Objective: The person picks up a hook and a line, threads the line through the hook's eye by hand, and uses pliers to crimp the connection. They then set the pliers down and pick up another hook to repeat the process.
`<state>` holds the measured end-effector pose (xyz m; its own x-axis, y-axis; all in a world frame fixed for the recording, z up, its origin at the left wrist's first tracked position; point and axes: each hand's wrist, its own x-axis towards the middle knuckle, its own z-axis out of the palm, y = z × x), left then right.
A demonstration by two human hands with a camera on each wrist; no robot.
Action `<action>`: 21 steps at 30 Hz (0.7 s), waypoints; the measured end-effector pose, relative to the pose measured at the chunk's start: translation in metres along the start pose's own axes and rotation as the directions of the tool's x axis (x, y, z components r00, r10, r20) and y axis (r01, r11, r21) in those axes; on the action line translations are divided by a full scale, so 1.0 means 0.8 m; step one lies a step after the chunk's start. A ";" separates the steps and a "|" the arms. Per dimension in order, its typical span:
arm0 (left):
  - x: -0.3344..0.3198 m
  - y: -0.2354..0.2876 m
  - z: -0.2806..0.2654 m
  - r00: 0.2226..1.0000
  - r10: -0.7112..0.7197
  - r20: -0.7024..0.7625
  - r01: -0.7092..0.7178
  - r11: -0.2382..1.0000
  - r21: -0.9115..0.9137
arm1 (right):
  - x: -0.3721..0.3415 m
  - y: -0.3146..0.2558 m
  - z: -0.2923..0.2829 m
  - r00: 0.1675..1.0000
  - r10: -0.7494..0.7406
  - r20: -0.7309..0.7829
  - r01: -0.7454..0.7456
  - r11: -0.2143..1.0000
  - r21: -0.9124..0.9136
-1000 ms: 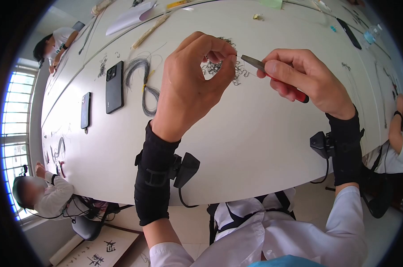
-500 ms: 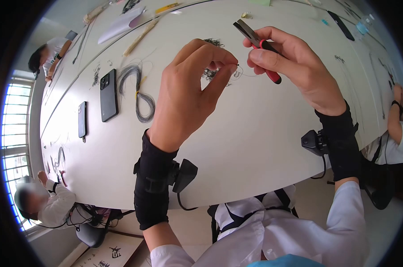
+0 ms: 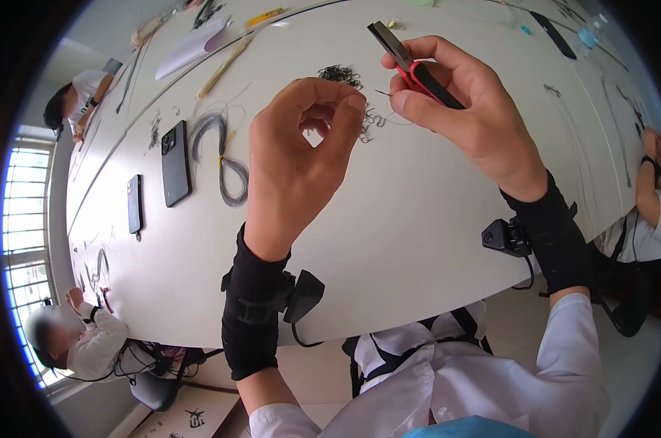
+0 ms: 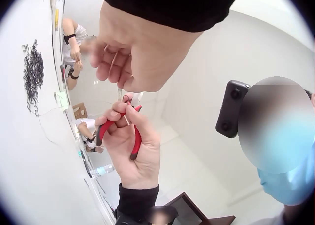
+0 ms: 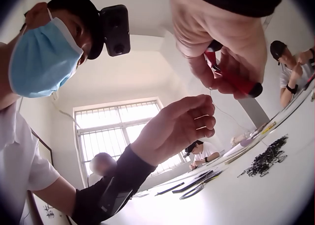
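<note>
Head view: left hand (image 3: 297, 157) raised over white table (image 3: 389, 241), fingers bent, thumb tip and index tip narrow together; can't tell if anything's pinched there. Right hand (image 3: 480, 109) grips red-and-black pliers (image 3: 422, 74), jaws pointing up and away; thin wire (image 3: 382, 93) juts out by its thumb and index. Behind, pile of small dark wire hooks (image 3: 339, 75); off left, wire coil (image 3: 223, 157) and black smartphone (image 3: 175, 164). Left wrist view: shows what head view doesn't, both pliers handles spread against the right palm; the pile sits at one side. Right wrist view: left hand's curled fingers seen from the palm side, fine strand trailing near its fingertips; also barred window (image 5: 106, 134) and blue face mask (image 5: 45, 57), neither in head view this clearly.
</note>
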<state>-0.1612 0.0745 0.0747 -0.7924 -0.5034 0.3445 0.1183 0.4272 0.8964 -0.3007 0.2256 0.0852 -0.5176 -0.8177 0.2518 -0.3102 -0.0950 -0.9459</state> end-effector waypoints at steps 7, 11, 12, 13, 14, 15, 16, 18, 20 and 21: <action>-0.004 0.005 0.008 0.958 -0.248 0.142 0.281 0.908 -0.310 | -0.006 0.001 0.016 0.979 -0.179 -0.093 0.154 0.962 -0.224; -0.005 0.001 0.009 0.960 -0.223 0.170 0.275 0.864 -0.423 | -0.008 0.004 0.021 0.947 -0.307 -0.092 0.258 0.902 -0.347; -0.005 0.001 0.009 0.960 -0.220 0.174 0.275 0.859 -0.431 | -0.008 0.005 0.022 0.934 -0.346 -0.088 0.288 0.876 -0.387; -0.005 0.001 0.010 0.960 -0.217 0.178 0.275 0.855 -0.440 | -0.008 0.006 0.023 0.920 -0.384 -0.081 0.317 0.848 -0.426; -0.005 0.001 0.010 0.961 -0.217 0.172 0.272 0.861 -0.430 | -0.009 0.007 0.024 0.915 -0.397 -0.078 0.327 0.840 -0.432; -0.006 0.000 0.011 0.962 -0.217 0.166 0.268 0.867 -0.420 | -0.009 0.008 0.025 0.910 -0.409 -0.076 0.338 0.833 -0.438; -0.006 -0.001 0.011 0.963 -0.218 0.160 0.265 0.872 -0.410 | -0.010 0.008 0.027 0.904 -0.420 -0.073 0.348 0.826 -0.443; -0.006 -0.003 0.011 0.963 -0.213 0.162 0.263 0.869 -0.419 | -0.009 0.010 0.027 0.902 -0.426 -0.065 0.357 0.823 -0.443; -0.005 -0.004 0.011 0.964 -0.208 0.164 0.259 0.873 -0.413 | -0.009 0.011 0.028 0.901 -0.428 -0.065 0.358 0.821 -0.444; -0.005 -0.004 0.011 0.965 -0.205 0.166 0.256 0.879 -0.403 | -0.009 0.011 0.028 0.901 -0.428 -0.069 0.356 0.821 -0.446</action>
<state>-0.1638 0.0817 0.0682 -0.8877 -0.4489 0.1022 0.1423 -0.0565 0.9882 -0.2814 0.2179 0.0703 -0.3885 -0.6575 0.6455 -0.7945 -0.1158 -0.5962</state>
